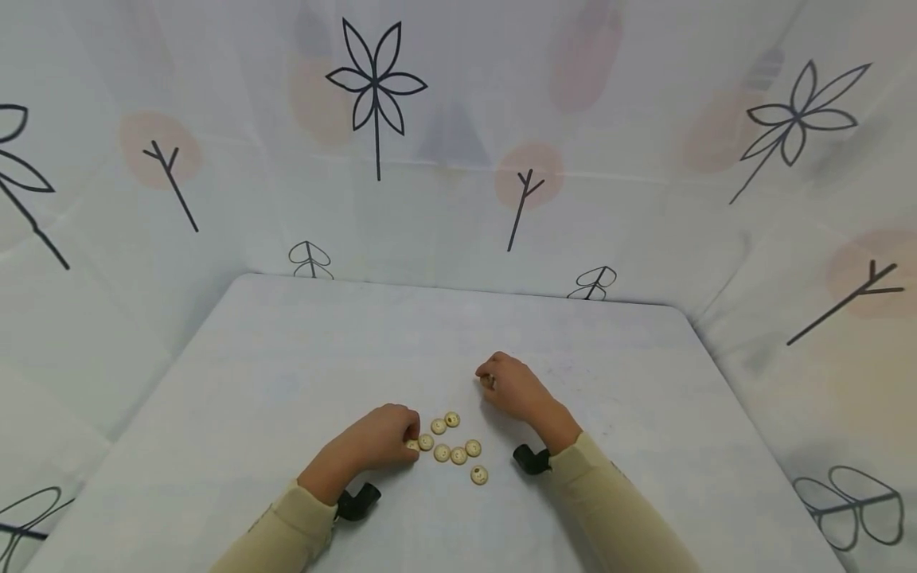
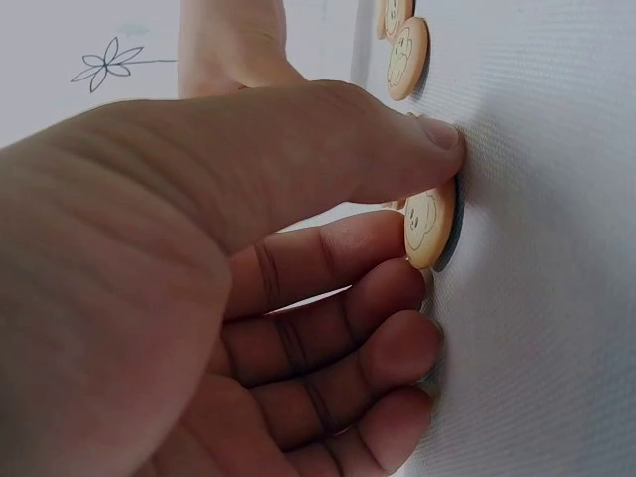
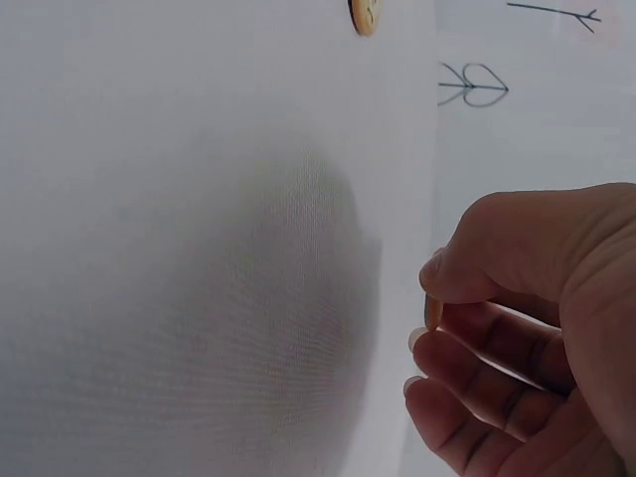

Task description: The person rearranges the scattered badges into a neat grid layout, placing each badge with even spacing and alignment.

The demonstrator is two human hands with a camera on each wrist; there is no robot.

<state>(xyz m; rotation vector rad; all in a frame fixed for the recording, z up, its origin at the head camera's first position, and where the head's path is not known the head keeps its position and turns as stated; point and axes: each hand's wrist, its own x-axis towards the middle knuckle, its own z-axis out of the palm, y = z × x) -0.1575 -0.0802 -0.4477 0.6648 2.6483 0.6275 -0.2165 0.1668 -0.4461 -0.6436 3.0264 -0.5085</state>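
Note:
My left hand (image 1: pixel 378 438) is low over the white table, left of a loose group of round wooden discs (image 1: pixel 458 456). Its thumb and forefinger pinch one disc (image 2: pixel 427 227) at the edges; a line drawing with two dark eyes shows on the disc's face. The other fingers curl beside it, close to the tabletop. Farther back and to the right, my right hand (image 1: pixel 517 390) holds another disc (image 3: pixel 433 313) between thumb and fingertips, seen edge-on and raised above the table. Most of that disc's face is hidden.
One disc (image 1: pixel 479 475) lies apart, nearest me, and two more (image 1: pixel 438 426) sit at the back of the group. The white tabletop (image 1: pixel 344 342) ends at a wall of patterned cloth (image 1: pixel 444 223). Black wrist devices (image 1: pixel 532 459) stick out at both cuffs.

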